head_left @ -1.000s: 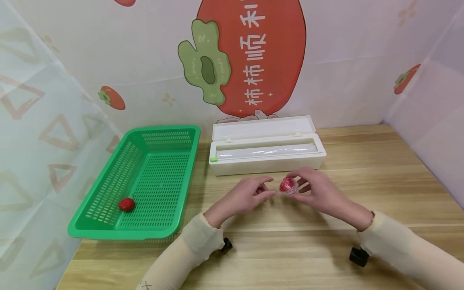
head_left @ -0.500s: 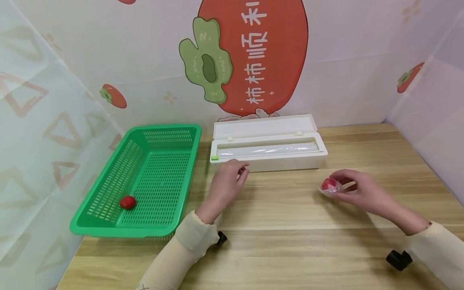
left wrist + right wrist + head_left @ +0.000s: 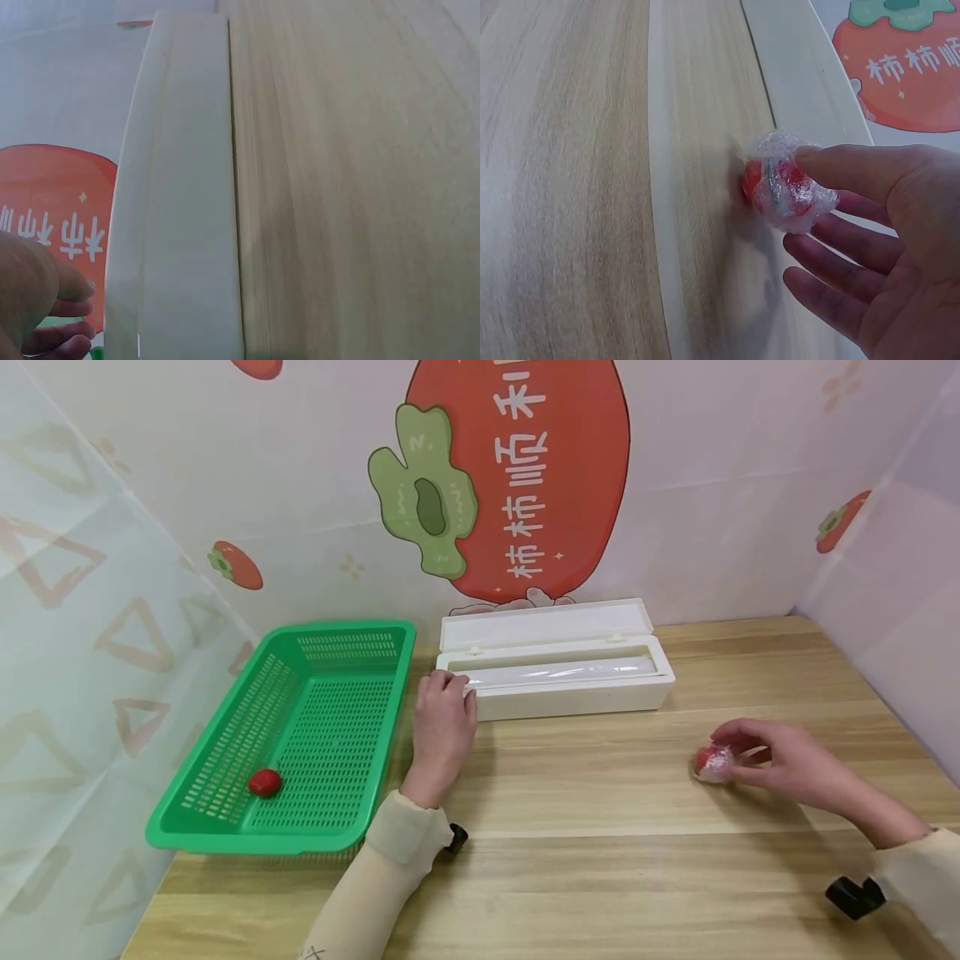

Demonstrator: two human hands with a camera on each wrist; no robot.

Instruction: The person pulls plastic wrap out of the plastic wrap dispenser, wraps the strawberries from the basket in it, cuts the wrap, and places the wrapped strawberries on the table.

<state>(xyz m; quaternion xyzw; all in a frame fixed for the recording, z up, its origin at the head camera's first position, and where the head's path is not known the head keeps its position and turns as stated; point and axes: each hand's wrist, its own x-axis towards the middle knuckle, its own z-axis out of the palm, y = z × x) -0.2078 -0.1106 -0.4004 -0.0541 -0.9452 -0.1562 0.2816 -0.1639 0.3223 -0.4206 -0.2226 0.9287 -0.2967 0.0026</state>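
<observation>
My right hand [image 3: 795, 768] pinches a small red fruit [image 3: 784, 187] wrapped in crinkled clear film, low over the right side of the table. Its thumb and fingers are on the film. Over the left front corner of a long white cling film box [image 3: 577, 700] is my left hand [image 3: 444, 722], fingers loosely bent. It covers the corner where the green slider sits. In the left wrist view, a gap shows between that hand's thumb and fingers, close beside the box [image 3: 187, 187]. A roll of clear film [image 3: 562, 672] lies inside the box, whose lid [image 3: 547, 624] is raised.
A green slotted basket [image 3: 405, 693] stands on the left of the wooden table [image 3: 600, 877], holding one unwrapped red fruit [image 3: 265, 782]. Behind the box rises a wall covering printed with a large red persimmon [image 3: 562, 468].
My right hand has carried the wrapped fruit rightward, away from the middle. My left hand has moved left and forward from beside the fruit to the box's left front corner.
</observation>
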